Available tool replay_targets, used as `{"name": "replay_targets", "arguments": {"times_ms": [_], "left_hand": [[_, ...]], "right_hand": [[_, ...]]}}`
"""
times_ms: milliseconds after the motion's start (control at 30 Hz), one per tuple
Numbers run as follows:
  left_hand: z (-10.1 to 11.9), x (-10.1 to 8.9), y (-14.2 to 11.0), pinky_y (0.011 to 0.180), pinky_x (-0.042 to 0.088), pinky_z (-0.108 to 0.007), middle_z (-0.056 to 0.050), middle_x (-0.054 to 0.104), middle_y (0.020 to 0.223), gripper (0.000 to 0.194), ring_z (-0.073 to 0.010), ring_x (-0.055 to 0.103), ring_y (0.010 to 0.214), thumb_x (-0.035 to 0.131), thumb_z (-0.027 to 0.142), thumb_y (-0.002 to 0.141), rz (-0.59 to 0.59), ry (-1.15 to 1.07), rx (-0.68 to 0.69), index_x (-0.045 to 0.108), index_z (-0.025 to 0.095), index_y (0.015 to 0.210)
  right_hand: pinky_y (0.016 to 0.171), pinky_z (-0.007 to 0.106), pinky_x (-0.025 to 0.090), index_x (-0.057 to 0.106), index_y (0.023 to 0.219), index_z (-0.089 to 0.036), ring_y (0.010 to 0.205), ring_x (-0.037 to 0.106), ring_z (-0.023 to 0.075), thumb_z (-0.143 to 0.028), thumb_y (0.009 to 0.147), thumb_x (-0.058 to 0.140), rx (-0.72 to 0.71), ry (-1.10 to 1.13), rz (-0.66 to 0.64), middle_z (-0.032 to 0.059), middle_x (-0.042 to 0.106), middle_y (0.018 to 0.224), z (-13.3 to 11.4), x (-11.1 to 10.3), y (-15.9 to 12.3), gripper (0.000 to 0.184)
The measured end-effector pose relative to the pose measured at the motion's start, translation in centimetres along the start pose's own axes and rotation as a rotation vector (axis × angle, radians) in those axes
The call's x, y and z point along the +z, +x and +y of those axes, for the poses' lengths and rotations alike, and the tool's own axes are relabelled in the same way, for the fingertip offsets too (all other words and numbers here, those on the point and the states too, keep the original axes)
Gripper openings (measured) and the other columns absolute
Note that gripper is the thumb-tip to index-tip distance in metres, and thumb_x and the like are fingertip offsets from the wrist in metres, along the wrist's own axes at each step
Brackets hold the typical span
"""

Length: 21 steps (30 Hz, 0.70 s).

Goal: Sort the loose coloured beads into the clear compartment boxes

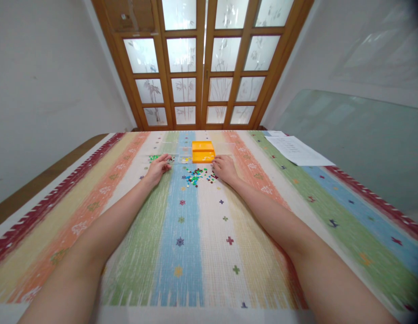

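Note:
A small pile of tiny coloured pieces, in blue, green, white and dark red, lies on the striped cloth between my hands. Behind it stands an opened yellow box with a few pale pieces inside. My left hand is at a clear container holding green pieces; its thumb and fingers are bent but apart, and nothing shows between them. At the yellow box's front right corner, my right hand has its fingers curled together, and its fingertips are too small to show any held piece. Yellow and white bits sit in a clear compartment left of the yellow box.
Printed paper sheets lie at the right rear of the table. A striped tablecloth covers the tabletop. Beyond the far edge are wooden doors with frosted panes, and a pale green panel stands on the right.

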<state>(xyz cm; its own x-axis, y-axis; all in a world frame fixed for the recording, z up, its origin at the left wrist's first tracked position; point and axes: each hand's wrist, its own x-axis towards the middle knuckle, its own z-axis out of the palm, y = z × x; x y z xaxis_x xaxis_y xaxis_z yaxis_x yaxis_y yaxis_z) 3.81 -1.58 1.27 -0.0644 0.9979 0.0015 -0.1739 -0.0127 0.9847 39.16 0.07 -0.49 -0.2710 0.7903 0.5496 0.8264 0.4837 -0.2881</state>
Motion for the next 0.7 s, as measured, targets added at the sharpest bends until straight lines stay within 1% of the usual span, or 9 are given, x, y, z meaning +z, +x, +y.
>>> {"name": "replay_targets", "arguments": {"times_ms": [67,100,167,267,333,400,467,600,700], "left_hand": [[-0.5,0.3,0.0,0.080,0.059,-0.032,-0.009,0.071,0.137,0.052,-0.0112,0.065,0.072,0.066,0.017,0.081,-0.017,0.191,0.072,0.070,0.019,0.133],[-0.8,0.5,-0.1,0.085,0.059,-0.035,-0.009,0.072,0.133,0.048,-0.0141,0.067,0.077,0.065,0.018,0.083,-0.039,0.315,0.134,0.072,0.019,0.130],[-1.3,1.1,-0.4,0.100,0.057,-0.043,-0.010,0.074,0.128,0.040,-0.0214,0.070,0.096,0.063,0.022,0.088,-0.121,0.576,0.314,0.075,0.019,0.126],[-1.9,2.1,-1.3,0.119,0.045,-0.052,-0.012,0.071,0.137,0.037,-0.0284,0.063,0.128,0.059,0.026,0.096,-0.307,0.896,0.600,0.075,0.020,0.129],[-2.1,2.6,-2.0,0.126,0.038,-0.053,-0.011,0.066,0.146,0.040,-0.0285,0.055,0.140,0.056,0.028,0.100,-0.422,1.038,0.700,0.072,0.021,0.136],[-2.2,2.9,-2.5,0.128,0.035,-0.052,-0.010,0.064,0.150,0.042,-0.0275,0.052,0.144,0.053,0.030,0.103,-0.496,1.134,0.731,0.069,0.023,0.141],[-2.1,3.1,-2.8,0.129,0.034,-0.051,-0.009,0.065,0.149,0.043,-0.0271,0.051,0.145,0.049,0.031,0.106,-0.525,1.190,0.740,0.067,0.023,0.144],[-1.8,2.9,-2.7,0.126,0.038,-0.052,-0.010,0.069,0.144,0.043,-0.0287,0.054,0.139,0.047,0.028,0.105,-0.489,1.251,0.740,0.069,0.020,0.141],[-1.6,2.7,-2.6,0.124,0.040,-0.053,-0.011,0.070,0.140,0.042,-0.0292,0.056,0.134,0.048,0.026,0.104,-0.464,1.248,0.726,0.071,0.019,0.138]], "right_hand": [[0.106,0.046,0.044,0.083,0.103,-0.020,0.114,0.064,0.0294,-0.025,0.101,0.058,0.000,0.003,0.001,0.0115,0.076,0.122,0.0,0.0,0.0,0.026],[0.106,0.046,0.044,0.083,0.104,-0.020,0.114,0.064,0.0294,-0.026,0.101,0.059,-0.001,0.004,0.001,0.0115,0.076,0.122,0.0,0.1,0.0,0.025],[0.106,0.046,0.044,0.083,0.105,-0.019,0.114,0.064,0.0293,-0.026,0.101,0.058,-0.002,0.001,0.002,0.0116,0.076,0.122,0.0,0.1,0.0,0.026],[0.106,0.045,0.044,0.083,0.105,-0.019,0.114,0.064,0.0291,-0.026,0.102,0.058,0.001,-0.009,-0.007,0.0119,0.076,0.121,0.0,0.2,0.0,0.026],[0.106,0.045,0.044,0.083,0.105,-0.019,0.115,0.065,0.0288,-0.026,0.102,0.058,0.001,-0.014,-0.018,0.0120,0.076,0.121,0.1,0.2,0.0,0.027],[0.107,0.044,0.044,0.083,0.105,-0.020,0.116,0.065,0.0285,-0.027,0.102,0.058,0.001,-0.017,-0.025,0.0119,0.076,0.122,0.1,0.2,0.1,0.027],[0.108,0.045,0.044,0.083,0.107,-0.020,0.117,0.065,0.0285,-0.027,0.102,0.058,0.003,-0.018,-0.025,0.0119,0.076,0.124,0.1,0.2,0.1,0.027],[0.109,0.044,0.044,0.083,0.107,-0.019,0.117,0.065,0.0287,-0.027,0.102,0.057,0.004,-0.018,-0.021,0.0118,0.076,0.124,0.1,0.2,0.1,0.028],[0.109,0.044,0.044,0.084,0.105,-0.020,0.117,0.064,0.0285,-0.026,0.101,0.058,-0.001,-0.014,-0.020,0.0116,0.076,0.124,0.1,0.2,0.1,0.027]]}}
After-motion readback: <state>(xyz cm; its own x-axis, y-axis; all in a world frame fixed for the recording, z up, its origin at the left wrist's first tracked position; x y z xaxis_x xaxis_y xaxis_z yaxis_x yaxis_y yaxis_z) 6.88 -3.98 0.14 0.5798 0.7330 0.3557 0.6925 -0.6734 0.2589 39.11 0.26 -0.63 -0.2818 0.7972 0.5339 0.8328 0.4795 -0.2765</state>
